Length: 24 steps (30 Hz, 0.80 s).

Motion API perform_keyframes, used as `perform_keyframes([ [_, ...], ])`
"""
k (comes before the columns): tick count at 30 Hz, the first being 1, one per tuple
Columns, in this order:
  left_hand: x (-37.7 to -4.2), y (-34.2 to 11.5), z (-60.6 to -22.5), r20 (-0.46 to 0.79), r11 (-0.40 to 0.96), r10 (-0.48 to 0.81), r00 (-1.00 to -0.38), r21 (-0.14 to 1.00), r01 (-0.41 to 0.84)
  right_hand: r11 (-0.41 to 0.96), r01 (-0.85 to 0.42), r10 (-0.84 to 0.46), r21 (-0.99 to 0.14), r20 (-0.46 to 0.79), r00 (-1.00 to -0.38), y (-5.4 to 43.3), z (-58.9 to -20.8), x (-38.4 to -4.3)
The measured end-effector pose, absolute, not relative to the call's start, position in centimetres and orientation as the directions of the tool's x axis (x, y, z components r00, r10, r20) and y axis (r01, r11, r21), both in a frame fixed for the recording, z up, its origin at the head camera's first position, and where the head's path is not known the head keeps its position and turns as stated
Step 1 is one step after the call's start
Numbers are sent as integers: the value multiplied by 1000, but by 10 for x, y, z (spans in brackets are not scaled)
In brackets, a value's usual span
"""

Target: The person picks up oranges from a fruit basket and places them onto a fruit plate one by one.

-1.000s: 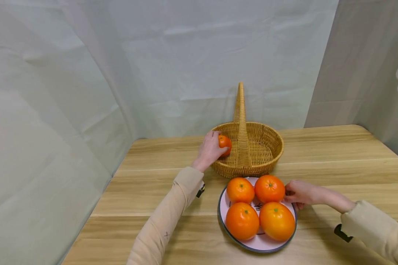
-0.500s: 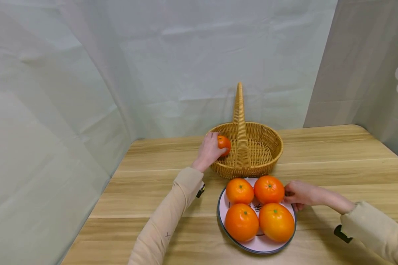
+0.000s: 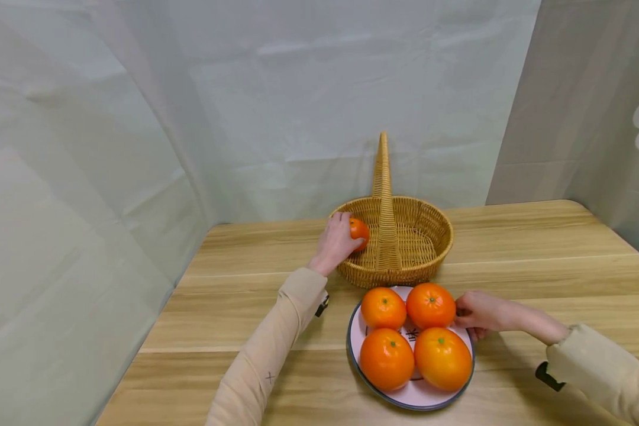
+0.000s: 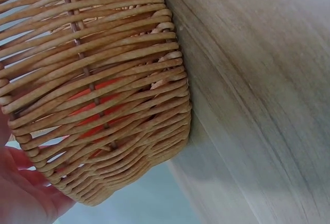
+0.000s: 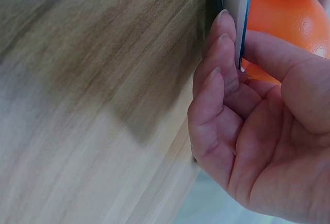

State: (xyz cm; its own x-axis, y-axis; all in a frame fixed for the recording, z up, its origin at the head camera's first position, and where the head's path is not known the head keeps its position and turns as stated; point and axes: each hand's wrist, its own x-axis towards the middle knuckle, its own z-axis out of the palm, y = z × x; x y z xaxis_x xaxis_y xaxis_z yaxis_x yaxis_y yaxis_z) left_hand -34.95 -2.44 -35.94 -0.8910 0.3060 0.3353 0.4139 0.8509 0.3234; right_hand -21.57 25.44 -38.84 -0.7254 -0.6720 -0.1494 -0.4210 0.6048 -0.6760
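A wicker basket with a tall arched handle stands on the table. At its left end, my left hand reaches over the rim and holds a red-orange round fruit inside. Through the weave of the basket in the left wrist view, the fruit shows as a red patch. In front stands a white dish with a dark blue rim, bearing several orange fruits. My right hand grips the dish's right edge. In the right wrist view, its thumb is inside the edge and its fingers are outside.
A wood-grain table carries the basket and dish. Pale cloth hangs behind and to the left. A greyer cloth with a flower print hangs at right. The dish stands close in front of the basket.
Basket, dish and fruits appear slightly further left in the head view, along with a small shift of the whole scene. Both hands keep the same hold.
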Motion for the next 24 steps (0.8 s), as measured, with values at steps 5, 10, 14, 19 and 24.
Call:
perform_keyframes([
  [5,-350,-24,-360,321,858,310,-895,312,409,603,-421,-674,-678,-149,-724,254,-388,-216],
  [10,-351,-23,-361,314,869,319,-895,279,408,602,-418,-674,-681,-151,-723,254,-388,-216],
  [14,-351,-23,-362,310,875,322,-895,263,406,598,-424,-676,-680,-143,-723,254,-388,-216],
  [19,-351,-22,-362,309,882,331,-892,233,409,596,-429,-678,-679,-138,-722,254,-389,-216],
  [24,-350,-22,-363,325,886,347,-880,193,421,597,-427,-677,-680,-141,-722,255,-388,-215],
])
